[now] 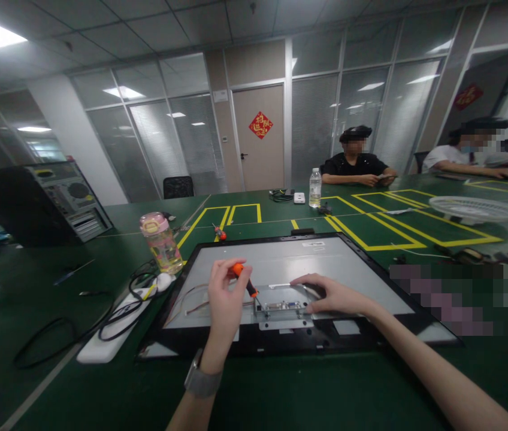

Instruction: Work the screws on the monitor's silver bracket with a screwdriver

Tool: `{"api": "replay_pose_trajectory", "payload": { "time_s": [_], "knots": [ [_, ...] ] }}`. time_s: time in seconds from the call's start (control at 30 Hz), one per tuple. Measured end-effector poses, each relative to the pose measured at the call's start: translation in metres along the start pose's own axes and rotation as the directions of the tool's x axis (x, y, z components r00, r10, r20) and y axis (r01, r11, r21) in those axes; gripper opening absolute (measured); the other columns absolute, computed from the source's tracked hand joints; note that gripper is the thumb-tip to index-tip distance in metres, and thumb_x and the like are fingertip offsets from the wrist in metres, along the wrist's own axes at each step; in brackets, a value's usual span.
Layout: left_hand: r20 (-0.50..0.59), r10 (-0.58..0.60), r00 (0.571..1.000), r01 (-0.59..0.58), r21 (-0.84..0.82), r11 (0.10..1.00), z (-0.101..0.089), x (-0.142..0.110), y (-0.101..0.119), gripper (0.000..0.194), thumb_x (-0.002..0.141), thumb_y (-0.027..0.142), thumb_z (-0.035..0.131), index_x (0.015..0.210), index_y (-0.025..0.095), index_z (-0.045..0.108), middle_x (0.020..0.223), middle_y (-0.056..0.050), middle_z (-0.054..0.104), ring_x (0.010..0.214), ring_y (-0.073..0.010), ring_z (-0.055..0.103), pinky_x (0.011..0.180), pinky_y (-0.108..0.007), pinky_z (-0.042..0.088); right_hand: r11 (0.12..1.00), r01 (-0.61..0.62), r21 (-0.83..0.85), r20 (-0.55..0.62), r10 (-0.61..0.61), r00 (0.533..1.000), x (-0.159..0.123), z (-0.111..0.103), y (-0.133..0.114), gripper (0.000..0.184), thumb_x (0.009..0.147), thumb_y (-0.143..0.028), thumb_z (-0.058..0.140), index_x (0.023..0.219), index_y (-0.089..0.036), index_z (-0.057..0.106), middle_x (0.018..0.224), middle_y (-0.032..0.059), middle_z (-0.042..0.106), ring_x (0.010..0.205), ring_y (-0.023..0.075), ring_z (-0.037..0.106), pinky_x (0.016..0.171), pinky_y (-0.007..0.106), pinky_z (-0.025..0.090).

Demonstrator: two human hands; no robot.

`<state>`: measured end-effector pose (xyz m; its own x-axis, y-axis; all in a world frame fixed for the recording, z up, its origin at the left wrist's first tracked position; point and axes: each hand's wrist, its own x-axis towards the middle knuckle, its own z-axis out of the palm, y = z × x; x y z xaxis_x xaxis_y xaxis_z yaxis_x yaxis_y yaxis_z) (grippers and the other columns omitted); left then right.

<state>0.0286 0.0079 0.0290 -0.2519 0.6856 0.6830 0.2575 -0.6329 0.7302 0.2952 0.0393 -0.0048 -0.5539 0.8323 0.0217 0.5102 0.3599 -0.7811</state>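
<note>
My left hand (pixel 228 296) is closed on an orange and black screwdriver (pixel 248 282), which slants down so its tip meets the left end of a metal port bracket (pixel 281 306). That bracket, with its row of connectors, sits near the front edge of a monitor panel (pixel 254 257) lying face down. My right hand (pixel 332 294) rests at the bracket's right side, thumb and fingers spread around the edge of the metal plate. Thin wires (pixel 197 306) run out on the left of the bracket, partly hidden by my left hand.
Left of the panel are a white power strip (pixel 110 335), black cables (pixel 51 323), a pink-lidded bottle (pixel 160 242) and a computer case (pixel 69 194). Behind it lie another screwdriver (pixel 220 233) and a water bottle (pixel 315 188). A white round grille (pixel 474 208) is at right; people sit across the table.
</note>
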Motion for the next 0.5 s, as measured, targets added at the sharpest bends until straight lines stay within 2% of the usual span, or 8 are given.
{"api": "replay_pose_trajectory", "payload": {
  "time_s": [0.1,0.27,0.4,0.5],
  "knots": [
    [-0.021,-0.004,1.0,0.005,0.007,1.0,0.0,0.0,-0.001,0.012,0.082,0.029,0.066,0.086,0.018,0.069,0.086,-0.002,0.054,0.079,-0.0144,0.058,0.07,-0.023,0.05,1.0,0.004,0.002,0.002,-0.004,1.0,0.0,0.0,0.0,0.067,0.071,-0.049,0.074,0.13,-0.023,0.056,0.132,0.0095,0.054,0.123,0.031,0.048,0.107,0.044,0.037],
    [0.127,-0.124,0.984,0.145,-0.171,0.975,-0.001,-0.002,0.005,0.027,0.092,0.034,0.051,0.11,0.018,0.064,0.094,-0.006,0.064,0.086,-0.0176,0.065,0.079,-0.03,0.052,1.0,-0.012,0.005,0.007,0.012,1.0,0.0,-0.001,-0.001,0.067,0.071,-0.049,0.074,0.13,-0.023,0.056,0.132,0.0097,0.054,0.122,0.0311,0.049,0.106,0.044,0.038],
    [0.107,-0.022,0.994,0.032,-0.094,0.995,-0.002,-0.001,0.011,0.02,0.087,0.032,0.059,0.093,0.018,0.071,0.091,-0.005,0.061,0.084,-0.0165,0.061,0.077,-0.027,0.05,1.0,-0.011,0.005,0.005,0.011,1.0,0.0,-0.001,-0.001,0.068,0.071,-0.049,0.074,0.131,-0.023,0.056,0.133,0.0096,0.054,0.123,0.0309,0.048,0.107,0.044,0.037],
    [0.118,-0.015,0.993,0.024,-0.074,0.997,-0.003,-0.001,0.011,0.02,0.088,0.031,0.059,0.098,0.019,0.071,0.09,-0.004,0.059,0.078,-0.015,0.06,0.073,-0.026,0.05,1.0,-0.007,-0.005,0.009,0.007,1.0,-0.001,-0.001,-0.002,0.067,0.072,-0.049,0.074,0.131,-0.024,0.055,0.133,0.0093,0.053,0.123,0.0304,0.048,0.107,0.044,0.038]
  ]
}}
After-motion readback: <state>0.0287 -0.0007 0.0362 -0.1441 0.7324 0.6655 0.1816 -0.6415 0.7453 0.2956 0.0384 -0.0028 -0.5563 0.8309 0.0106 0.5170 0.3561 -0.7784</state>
